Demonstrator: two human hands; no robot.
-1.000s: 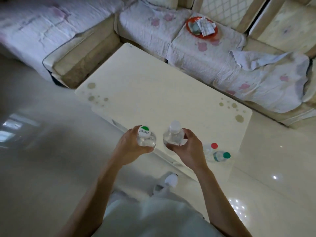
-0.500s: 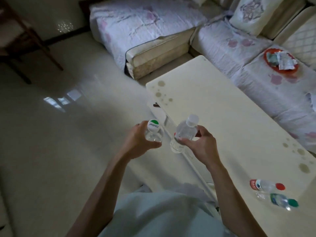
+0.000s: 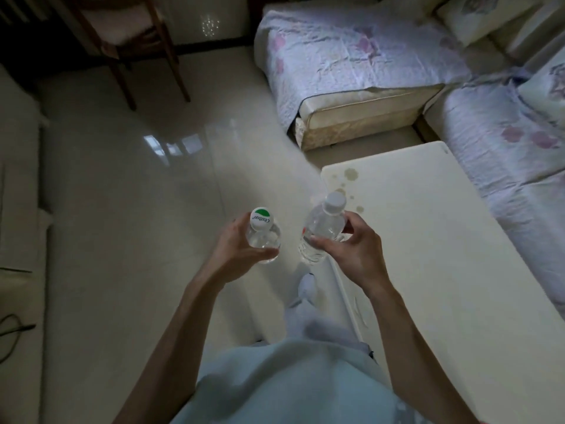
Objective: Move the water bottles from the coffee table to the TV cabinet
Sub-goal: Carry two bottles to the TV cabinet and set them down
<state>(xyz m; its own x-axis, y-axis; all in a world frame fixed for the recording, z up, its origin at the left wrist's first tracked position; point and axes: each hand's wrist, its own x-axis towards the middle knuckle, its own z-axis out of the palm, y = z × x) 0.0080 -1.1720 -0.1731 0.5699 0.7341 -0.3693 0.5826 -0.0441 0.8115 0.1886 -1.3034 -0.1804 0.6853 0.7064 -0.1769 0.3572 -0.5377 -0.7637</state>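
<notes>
My left hand (image 3: 235, 246) grips a clear water bottle with a green-and-white cap (image 3: 264, 232), held upright over the glossy floor. My right hand (image 3: 348, 249) grips a second clear bottle with a white cap (image 3: 322, 224), tilted slightly, at the near left corner of the cream coffee table (image 3: 428, 240). The two bottles are a short gap apart. The table fills the right side of the view. No other bottles show on it in this frame.
A covered sofa (image 3: 351, 56) wraps round the far and right sides of the table. A wooden chair (image 3: 128, 35) stands at the top left. A pale cabinet edge (image 3: 18, 209) runs down the left border, with a dark cable (image 3: 12, 328) on it.
The view has swung to the left: the table and sofa slid right, and the two bottles lying on the table left the frame. Both hands keep hold of their bottles.
</notes>
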